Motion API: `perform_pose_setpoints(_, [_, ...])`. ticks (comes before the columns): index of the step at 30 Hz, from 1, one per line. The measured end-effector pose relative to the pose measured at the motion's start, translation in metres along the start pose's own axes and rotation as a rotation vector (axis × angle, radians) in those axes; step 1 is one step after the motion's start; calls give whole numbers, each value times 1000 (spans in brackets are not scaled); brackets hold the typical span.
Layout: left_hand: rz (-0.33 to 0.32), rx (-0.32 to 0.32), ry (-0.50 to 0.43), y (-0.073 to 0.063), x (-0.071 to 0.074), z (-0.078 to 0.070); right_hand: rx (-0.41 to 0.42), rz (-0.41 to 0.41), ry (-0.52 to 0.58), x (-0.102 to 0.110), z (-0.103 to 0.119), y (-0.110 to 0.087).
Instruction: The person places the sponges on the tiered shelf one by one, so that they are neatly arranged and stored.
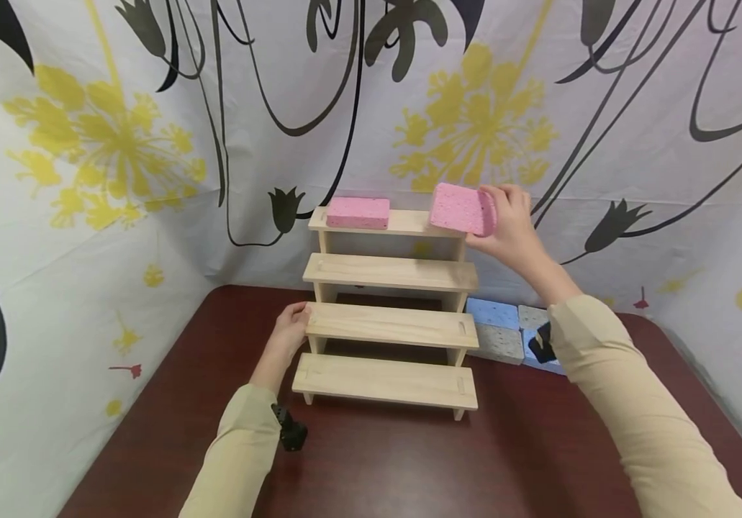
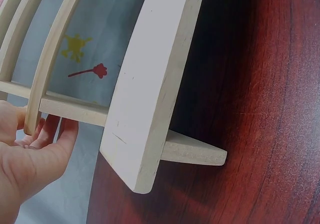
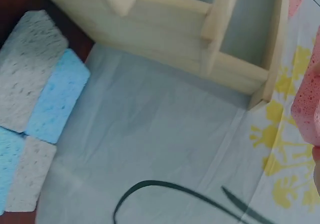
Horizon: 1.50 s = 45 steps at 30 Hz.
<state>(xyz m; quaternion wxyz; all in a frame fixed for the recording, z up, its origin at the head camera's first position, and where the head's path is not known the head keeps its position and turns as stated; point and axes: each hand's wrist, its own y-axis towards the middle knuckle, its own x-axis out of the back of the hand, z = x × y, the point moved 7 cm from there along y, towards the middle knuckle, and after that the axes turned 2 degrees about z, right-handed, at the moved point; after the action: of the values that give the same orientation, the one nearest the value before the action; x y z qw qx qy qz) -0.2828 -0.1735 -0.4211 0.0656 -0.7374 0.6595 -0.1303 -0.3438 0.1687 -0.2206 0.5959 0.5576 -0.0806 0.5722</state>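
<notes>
A stepped wooden display rack (image 1: 390, 270) with several tiers stands on the table. One pink sponge (image 1: 358, 213) lies flat on the left part of its top tier. Above that tier's right end, my right hand (image 1: 512, 224) pinches a second pink sponge (image 1: 458, 208), tilted with its broad face toward me. In the right wrist view this held sponge (image 3: 306, 101) shows only at the right edge. My left hand (image 1: 288, 331) grips the left end of the second tier from the bottom; its fingers (image 2: 65, 139) curl under the wood in the left wrist view.
To the right of the rack, blue sponges (image 1: 492, 312) and grey sponges (image 1: 499, 343) lie together on the dark red table (image 1: 396, 467), partly behind my right sleeve. A white floral-patterned cloth (image 1: 345, 151) hangs behind and at both sides.
</notes>
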Motion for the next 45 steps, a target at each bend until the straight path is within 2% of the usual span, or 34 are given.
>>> perform_pose_setpoints(7, [14,-7,-23,1,0,-3,-21,103,7,-16,4,33])
perform_pose_setpoints(15, [1,7,-24,0,0,2,-49,204,37,-36,-2,49])
perform_pose_setpoints(23, [8,10,-6,0,0,11,-34,258,42,-55,-7,48])
perform_pose_setpoints(28, [16,3,-22,3,1,8,-24,290,48,-62,-8,51])
perform_pose_setpoints(33, [19,-4,-23,3,4,1,-71,357,99,-73,-12,50])
perform_pose_setpoints(38, [16,-2,-11,2,7,-3,-81,312,148,-74,-11,48])
perform_pose_setpoints(42, [19,12,-15,4,5,-1,-72,326,103,-77,-12,43])
perform_pose_setpoints(45, [25,30,-13,6,1,4,-26,341,19,-79,-14,35])
